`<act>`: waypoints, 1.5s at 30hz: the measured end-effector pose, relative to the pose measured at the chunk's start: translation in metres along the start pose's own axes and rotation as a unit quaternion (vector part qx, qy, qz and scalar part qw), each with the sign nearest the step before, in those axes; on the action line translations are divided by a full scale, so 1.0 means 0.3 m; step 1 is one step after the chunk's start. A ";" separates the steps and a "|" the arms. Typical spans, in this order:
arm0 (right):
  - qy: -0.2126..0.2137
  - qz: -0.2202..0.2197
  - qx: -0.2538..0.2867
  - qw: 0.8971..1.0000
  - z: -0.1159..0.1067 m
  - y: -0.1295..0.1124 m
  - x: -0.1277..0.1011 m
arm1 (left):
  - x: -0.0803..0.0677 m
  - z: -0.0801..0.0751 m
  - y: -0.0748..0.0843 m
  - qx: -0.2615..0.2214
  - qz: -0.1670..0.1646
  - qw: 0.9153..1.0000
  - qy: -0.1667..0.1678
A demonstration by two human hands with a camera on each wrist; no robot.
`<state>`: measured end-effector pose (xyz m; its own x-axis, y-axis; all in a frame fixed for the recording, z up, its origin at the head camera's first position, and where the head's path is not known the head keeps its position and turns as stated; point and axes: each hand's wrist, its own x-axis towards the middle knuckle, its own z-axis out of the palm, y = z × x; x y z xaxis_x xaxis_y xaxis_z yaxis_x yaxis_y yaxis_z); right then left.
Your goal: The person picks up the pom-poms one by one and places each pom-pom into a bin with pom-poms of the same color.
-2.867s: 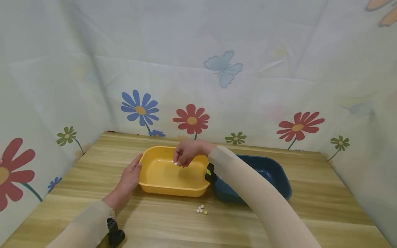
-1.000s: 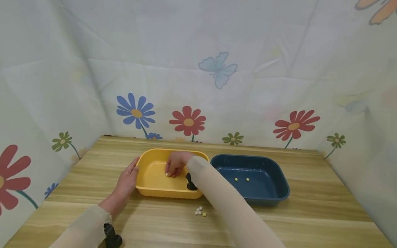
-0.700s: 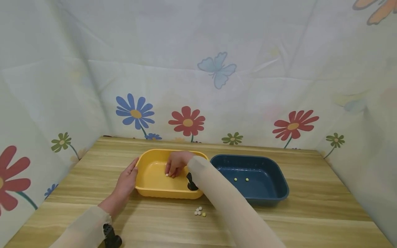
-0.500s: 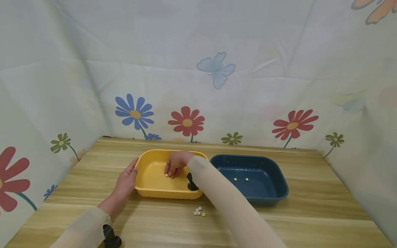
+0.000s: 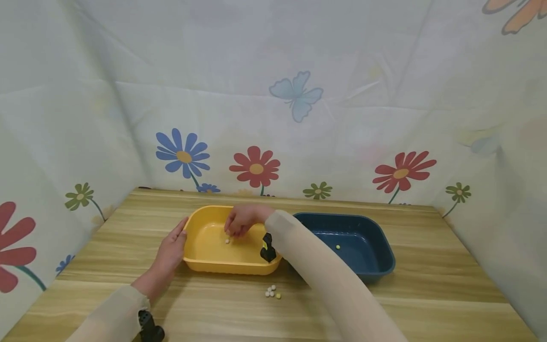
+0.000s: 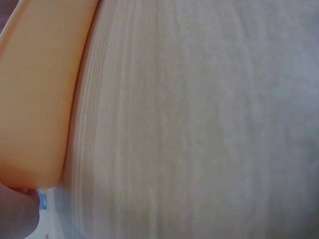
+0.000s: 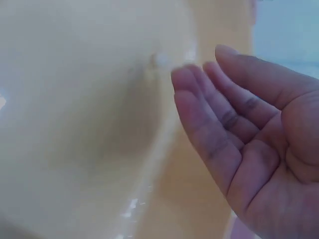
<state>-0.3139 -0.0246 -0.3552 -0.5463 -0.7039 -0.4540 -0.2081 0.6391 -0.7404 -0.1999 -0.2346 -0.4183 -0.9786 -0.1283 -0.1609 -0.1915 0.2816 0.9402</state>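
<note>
Two tubs, six small beads, two hands

You have no writing, label, brand, number or sign to read in any view: the yellow tub, the dark blue tub, the wooden table and the cloth backdrop carry none; the backdrop shows only printed flowers and butterflies

Yellow tub: rectangular, upright on table. 1 small white pellet lying on its floor.
</note>
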 end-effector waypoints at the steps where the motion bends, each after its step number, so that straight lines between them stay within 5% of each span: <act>1: 0.005 -0.006 -0.001 1.000 -0.006 -0.006 -0.008 | 0.000 -0.002 0.000 -0.002 0.002 1.000 -0.001; 10: 0.080 -0.066 -0.014 0.995 -0.039 -0.047 -0.145 | 0.003 -0.003 -0.004 0.001 0.006 1.000 -0.001; 20: 0.134 -0.107 0.069 0.983 -0.022 -0.028 -0.370 | 0.000 0.003 -0.005 -0.015 -0.001 1.000 0.002; 29: 0.164 -0.137 0.088 0.973 0.021 0.033 -0.531 | -0.006 0.005 -0.002 -0.014 0.002 1.000 -0.002; 45: 0.234 -0.154 0.006 0.960 0.178 0.169 -0.638 | -0.007 -0.001 0.004 -0.006 -0.002 1.000 -0.003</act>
<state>-0.1765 0.1259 -0.3323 -0.7658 -0.6406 0.0570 -0.4095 0.4174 -0.8112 -0.1982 -0.2344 -0.4168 -0.9783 -0.1235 -0.1663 -0.1943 0.2693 0.9432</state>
